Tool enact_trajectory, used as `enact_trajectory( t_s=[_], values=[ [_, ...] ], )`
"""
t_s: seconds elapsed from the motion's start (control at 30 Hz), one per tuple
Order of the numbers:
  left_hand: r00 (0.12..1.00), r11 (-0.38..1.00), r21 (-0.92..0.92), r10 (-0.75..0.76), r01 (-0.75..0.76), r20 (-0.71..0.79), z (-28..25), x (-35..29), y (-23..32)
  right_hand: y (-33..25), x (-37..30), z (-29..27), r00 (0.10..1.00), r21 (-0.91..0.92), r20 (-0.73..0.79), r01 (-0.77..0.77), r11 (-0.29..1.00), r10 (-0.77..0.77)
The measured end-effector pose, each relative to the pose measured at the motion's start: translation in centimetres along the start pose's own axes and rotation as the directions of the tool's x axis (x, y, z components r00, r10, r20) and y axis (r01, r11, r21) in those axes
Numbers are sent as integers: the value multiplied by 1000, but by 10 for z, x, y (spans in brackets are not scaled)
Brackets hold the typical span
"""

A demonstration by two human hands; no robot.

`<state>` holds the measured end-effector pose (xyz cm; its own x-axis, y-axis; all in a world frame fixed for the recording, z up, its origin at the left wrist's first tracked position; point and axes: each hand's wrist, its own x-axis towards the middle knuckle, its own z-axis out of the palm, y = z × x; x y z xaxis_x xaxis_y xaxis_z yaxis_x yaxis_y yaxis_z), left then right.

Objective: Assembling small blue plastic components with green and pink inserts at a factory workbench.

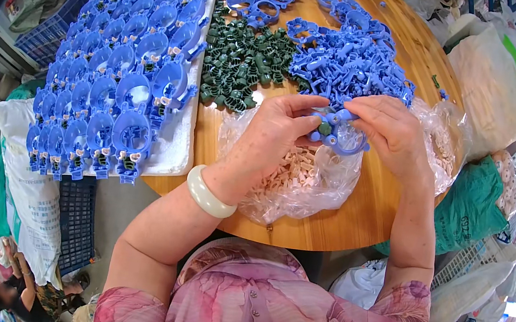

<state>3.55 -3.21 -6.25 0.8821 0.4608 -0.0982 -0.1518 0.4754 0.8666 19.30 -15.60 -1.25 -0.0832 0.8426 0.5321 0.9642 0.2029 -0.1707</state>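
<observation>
- Presently, both bare hands meet over the near half of a round, varnished wooden table [300, 235], working on one part.
- Part in hand: a blue plastic piece with a round ring [355, 152], held up above an open clear plastic bag [331, 200]. Its ring faces down and to the right; a small dark green plastic insert [325, 129] shows at its left side.
- Left hand [271, 133]: thumb and fingers pinch the piece at its left end. Exact contact of the rear fingers is hidden. A glossy off-white bangle [209, 192] sits at the wrist.
- Right hand [395, 133]: thumb and forefinger are pressed together on the upper edge of the same piece; remaining fingers are curled behind.
- Bag contents: small pale pink plastic parts [298, 176], loose, below the left hand.
- Beyond the hands: a heap of small blue plastic parts [355, 69], with a heap of dark green plastic parts [245, 61] adjoining on the left.
- Far edge: loose blue plastic rings [256, 4].
- Left of the table centre: a white flat board [178, 147] bearing close rows of blue ring-shaped assemblies [132, 128] with dark green and pale details.
- Right edge: a second clear bag [448, 144], also containing pale pink parts.
</observation>
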Motion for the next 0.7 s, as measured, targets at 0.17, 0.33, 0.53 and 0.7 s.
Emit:
enact_trajectory(
  t_s=[0.17,0.33,0.53,0.7],
  values=[
    [1000,1000,-13,-7,7,4,0,-1,2,2,-1,4,1000,1,0,13,1000,-13],
    [1000,999,-27,-30,30,5,0,-1,1,3,-1,5,1000,10,12,8,1000,-8],
    [999,999,-21,-34,34,8,-2,-1,0,2,-1,6,999,2,-5,32,999,-32],
    [999,999,-17,-52,51,-7,-1,-2,1,3,0,6,999,-23,-2,46,999,-46]
  ],
)
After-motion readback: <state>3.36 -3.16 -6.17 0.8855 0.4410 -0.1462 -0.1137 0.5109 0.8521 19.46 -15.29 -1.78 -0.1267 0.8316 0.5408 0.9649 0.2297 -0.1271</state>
